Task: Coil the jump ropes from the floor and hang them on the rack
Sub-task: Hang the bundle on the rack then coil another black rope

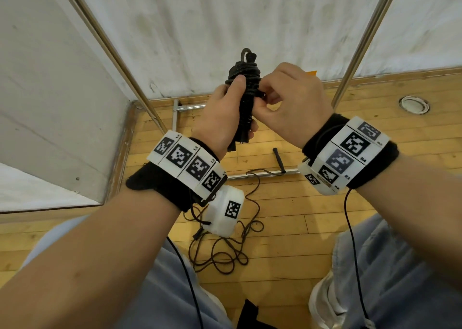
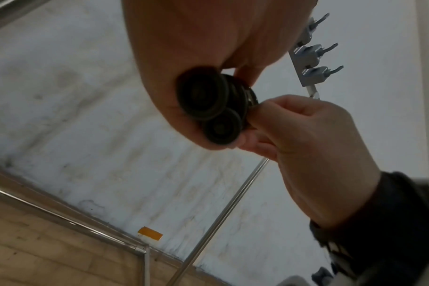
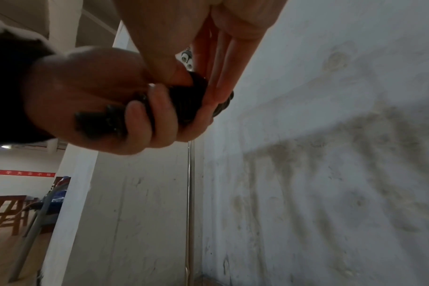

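Note:
A black jump rope (image 1: 243, 83) is coiled tight round its two handles, held upright in front of the wall. My left hand (image 1: 225, 111) grips the handles, thumb pressed on the coils; their round black ends (image 2: 208, 104) face the left wrist camera. My right hand (image 1: 280, 96) pinches the rope's coil at its right side (image 3: 184, 91). A second, brown jump rope (image 1: 225, 241) lies loose and tangled on the wooden floor below my wrists, one black handle (image 1: 278, 160) resting by the rack's base bar. The rack's hooks (image 2: 316, 58) show high up on a metal post.
The rack's slanted metal posts (image 1: 112, 51) (image 1: 362, 51) rise on both sides of my hands, with base bars (image 1: 262, 175) on the floor. A white stained wall (image 1: 250, 16) stands behind. My knees in light jeans (image 1: 390, 266) are below. A round floor fitting (image 1: 413, 105) sits at right.

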